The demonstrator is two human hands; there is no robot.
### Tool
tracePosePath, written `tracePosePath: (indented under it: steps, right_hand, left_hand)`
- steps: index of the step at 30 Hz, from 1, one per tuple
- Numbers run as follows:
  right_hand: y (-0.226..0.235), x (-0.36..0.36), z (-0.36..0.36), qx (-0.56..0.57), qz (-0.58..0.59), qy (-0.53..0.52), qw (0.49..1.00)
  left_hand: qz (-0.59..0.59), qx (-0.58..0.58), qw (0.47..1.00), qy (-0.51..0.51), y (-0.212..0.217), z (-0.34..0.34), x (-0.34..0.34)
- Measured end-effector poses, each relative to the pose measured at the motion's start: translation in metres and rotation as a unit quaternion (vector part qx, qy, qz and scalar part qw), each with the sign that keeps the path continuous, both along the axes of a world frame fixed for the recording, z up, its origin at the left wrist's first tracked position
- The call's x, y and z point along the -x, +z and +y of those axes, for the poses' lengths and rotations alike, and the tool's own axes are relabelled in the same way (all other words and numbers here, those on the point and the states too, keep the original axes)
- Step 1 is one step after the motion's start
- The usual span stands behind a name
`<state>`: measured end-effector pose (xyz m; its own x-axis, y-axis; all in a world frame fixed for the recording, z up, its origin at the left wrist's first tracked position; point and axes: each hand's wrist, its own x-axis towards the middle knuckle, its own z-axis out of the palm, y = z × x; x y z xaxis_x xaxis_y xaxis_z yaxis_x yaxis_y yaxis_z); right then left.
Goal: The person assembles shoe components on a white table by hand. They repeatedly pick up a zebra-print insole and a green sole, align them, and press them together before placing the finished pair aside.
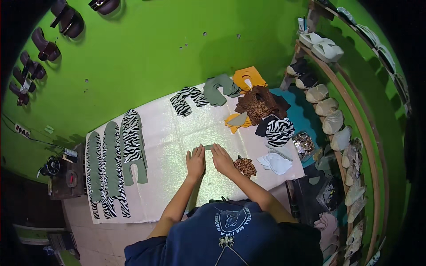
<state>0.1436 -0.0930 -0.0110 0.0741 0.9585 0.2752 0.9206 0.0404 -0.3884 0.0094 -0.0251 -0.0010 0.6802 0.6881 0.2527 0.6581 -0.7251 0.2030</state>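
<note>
Both hands flat on pale sheet (177, 133), fingers extended, gripping nothing. Left hand (195, 162) and right hand (222, 159) side by side, pressing small green piece (207, 146) at 12 o'clock under fingertips. Piece's long axis runs left-right; both equally near. Leopard-print piece (245, 166) at 3 o'clock of right hand.

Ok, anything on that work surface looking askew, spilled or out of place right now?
Nothing damaged or spilled. The zebra and green cut pieces lie in neat overlapping rows at the left, while the mixed cutouts at the far right sit in a loose, jumbled heap. Both hands, left hand and right hand, press a small green piece flat.
</note>
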Motion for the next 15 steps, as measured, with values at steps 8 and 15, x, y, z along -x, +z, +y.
tracePosePath:
  steps: [8,15]
  right_hand:
    - [0.005,-0.002,-0.008,0.020,0.005,-0.007,1.000]
    - [0.031,-0.028,-0.022,0.001,0.053,-0.092,0.994]
  left_hand:
    - [-0.007,0.062,0.998,0.017,0.013,-0.011,-0.011]
    - [-0.060,0.065,0.992,-0.094,0.032,-0.024,-0.048]
